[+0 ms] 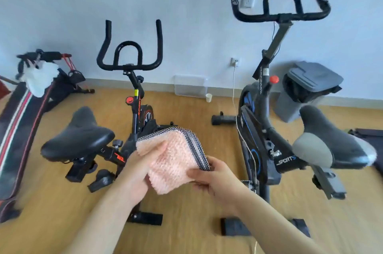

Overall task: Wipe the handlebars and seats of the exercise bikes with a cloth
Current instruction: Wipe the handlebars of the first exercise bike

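A pink fluffy cloth with a black-and-white checked border is held in mid-air between two exercise bikes. My left hand grips its left edge, thumb on top. My right hand pinches its lower right corner. The left bike has black handlebars and a black seat. The right bike, taller and closer, has black handlebars and a grey-and-black seat. Neither hand touches a bike.
A folded bench with a white rag leans at far left. A grey lidded bin stands behind the right bike. A paper cup, a clear tray and a charging cable sit by the wall. The floor is wood.
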